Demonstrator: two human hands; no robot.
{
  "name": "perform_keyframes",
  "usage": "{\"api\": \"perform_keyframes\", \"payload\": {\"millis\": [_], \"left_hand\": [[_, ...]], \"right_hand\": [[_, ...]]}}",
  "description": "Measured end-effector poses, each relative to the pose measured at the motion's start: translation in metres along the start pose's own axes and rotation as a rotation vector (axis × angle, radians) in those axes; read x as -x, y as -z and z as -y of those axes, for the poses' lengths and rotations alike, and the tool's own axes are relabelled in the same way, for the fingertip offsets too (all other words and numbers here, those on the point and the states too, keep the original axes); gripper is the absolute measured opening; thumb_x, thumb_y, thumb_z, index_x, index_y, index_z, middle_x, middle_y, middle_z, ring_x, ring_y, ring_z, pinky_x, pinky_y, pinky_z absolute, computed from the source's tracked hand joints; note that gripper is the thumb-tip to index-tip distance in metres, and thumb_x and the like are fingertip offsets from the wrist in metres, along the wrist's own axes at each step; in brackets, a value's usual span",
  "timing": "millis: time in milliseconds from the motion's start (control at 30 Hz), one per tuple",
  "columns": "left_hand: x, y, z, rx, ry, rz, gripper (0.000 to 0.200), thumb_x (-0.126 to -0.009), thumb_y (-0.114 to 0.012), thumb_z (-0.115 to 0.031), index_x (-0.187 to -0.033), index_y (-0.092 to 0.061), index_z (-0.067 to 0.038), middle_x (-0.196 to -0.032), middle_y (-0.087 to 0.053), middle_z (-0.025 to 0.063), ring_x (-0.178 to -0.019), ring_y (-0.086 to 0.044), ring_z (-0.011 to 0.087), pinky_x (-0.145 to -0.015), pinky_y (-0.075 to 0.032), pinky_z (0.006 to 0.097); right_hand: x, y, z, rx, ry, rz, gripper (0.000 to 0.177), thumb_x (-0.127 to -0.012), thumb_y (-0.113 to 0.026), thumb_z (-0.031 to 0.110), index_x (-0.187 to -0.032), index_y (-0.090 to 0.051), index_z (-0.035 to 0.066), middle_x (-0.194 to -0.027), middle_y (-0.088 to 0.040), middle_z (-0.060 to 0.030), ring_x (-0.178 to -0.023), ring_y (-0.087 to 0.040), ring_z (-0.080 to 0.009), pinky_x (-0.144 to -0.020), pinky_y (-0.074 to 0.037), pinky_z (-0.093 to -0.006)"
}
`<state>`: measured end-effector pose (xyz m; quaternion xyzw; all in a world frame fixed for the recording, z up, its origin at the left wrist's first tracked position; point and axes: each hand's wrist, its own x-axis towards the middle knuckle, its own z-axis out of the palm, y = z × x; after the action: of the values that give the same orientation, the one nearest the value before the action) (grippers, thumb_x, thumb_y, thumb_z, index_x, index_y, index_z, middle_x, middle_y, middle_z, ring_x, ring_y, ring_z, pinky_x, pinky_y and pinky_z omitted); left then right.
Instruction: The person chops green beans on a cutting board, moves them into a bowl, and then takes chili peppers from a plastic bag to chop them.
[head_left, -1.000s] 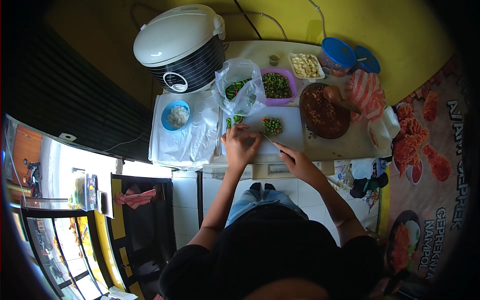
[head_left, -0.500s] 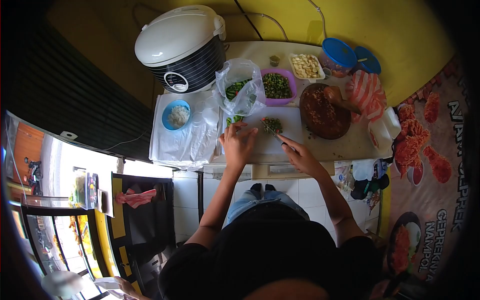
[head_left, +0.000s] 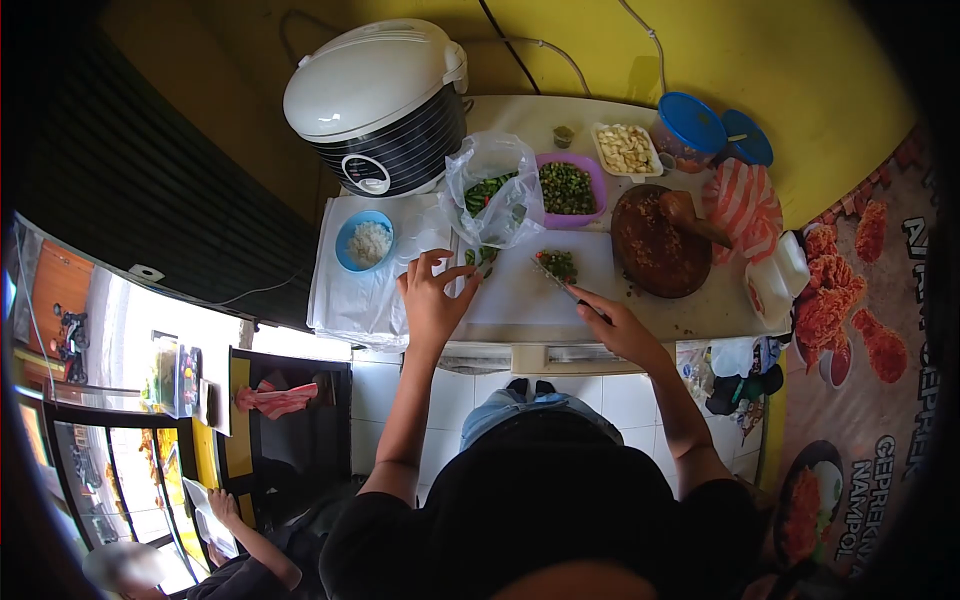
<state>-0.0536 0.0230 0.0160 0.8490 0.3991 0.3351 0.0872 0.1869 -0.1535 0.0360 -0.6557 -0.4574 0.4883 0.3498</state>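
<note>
My right hand (head_left: 618, 328) is closed around the dark handle of a knife (head_left: 553, 274). Its blade rests at the edge of a small pile of chopped green and red chillies (head_left: 560, 263) on a white cutting board (head_left: 520, 292). At the board's left edge my left hand (head_left: 432, 300) is raised with its fingers apart, thumb and forefinger curved toward each other, and I see nothing held. Just beyond those fingertips lie a few green chillies (head_left: 484, 258). Behind them stands a clear plastic bag (head_left: 520, 218) of green chillies, beside a purple container (head_left: 597, 192) of chopped green pieces.
A stone mortar (head_left: 640, 265) with a pestle (head_left: 690, 215) stands right of the board. Around the counter are a rice cooker (head_left: 385, 130), a blue bowl (head_left: 345, 245) of rice, a tray of garlic (head_left: 625, 150) and blue-lidded tubs (head_left: 690, 122). Another person's arm (head_left: 255, 545) shows lower left.
My left hand has moved left, away from the chillies at the board's edge, and its fingers have spread. The knife stays by the chopped pile. The other person's arm has come further into view.
</note>
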Motion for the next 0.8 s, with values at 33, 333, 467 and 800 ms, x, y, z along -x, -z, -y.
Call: {"api": "perform_keyframes", "payload": {"millis": [33, 333, 467, 800], "left_hand": [[0.0, -0.001, 0.0, -0.004, -0.007, 0.015, 0.015, -0.075, -0.081, -0.028, -0.088, -0.079, -0.021, -0.11, -0.06, -0.0007, -0.104, -0.055, 0.0212, -0.09, -0.036, 0.0408], [-0.001, -0.014, -0.005, 0.024, -0.028, 0.04, 0.013, -0.073, -0.08, -0.026, -0.085, -0.079, -0.021, -0.113, -0.06, 0.0006, -0.107, -0.054, 0.0212, -0.092, -0.036, 0.042], [-0.001, -0.019, -0.013, 0.042, -0.054, 0.063, 0.011, -0.074, -0.079, -0.026, -0.084, -0.08, -0.021, -0.113, -0.06, 0.0006, -0.109, -0.054, 0.0216, -0.092, -0.036, 0.0417], [0.011, -0.041, -0.04, 0.161, -0.082, 0.123, 0.013, -0.076, -0.079, -0.029, -0.086, -0.08, -0.022, -0.112, -0.061, -0.0001, -0.109, -0.055, 0.0209, -0.09, -0.036, 0.0397]], "right_hand": [[-0.001, 0.001, 0.001, 0.0, -0.006, 0.001, 0.044, -0.104, -0.05, 0.025, -0.145, -0.047, 0.01, -0.139, -0.056, -0.0136, -0.115, -0.055, -0.0144, -0.1, -0.042, -0.0327], [-0.002, -0.002, -0.003, 0.012, 0.033, -0.011, 0.044, -0.104, -0.05, 0.024, -0.146, -0.046, 0.01, -0.138, -0.057, -0.0137, -0.113, -0.055, -0.0139, -0.1, -0.043, -0.0324], [-0.004, -0.004, -0.011, 0.014, 0.077, -0.013, 0.045, -0.104, -0.051, 0.025, -0.146, -0.046, 0.01, -0.138, -0.057, -0.0143, -0.116, -0.055, -0.0153, -0.102, -0.042, -0.0337], [0.003, -0.012, -0.02, 0.008, 0.181, -0.054, 0.044, -0.104, -0.05, 0.025, -0.145, -0.047, 0.011, -0.136, -0.059, -0.0142, -0.115, -0.055, -0.0157, -0.103, -0.041, -0.0337]]}}
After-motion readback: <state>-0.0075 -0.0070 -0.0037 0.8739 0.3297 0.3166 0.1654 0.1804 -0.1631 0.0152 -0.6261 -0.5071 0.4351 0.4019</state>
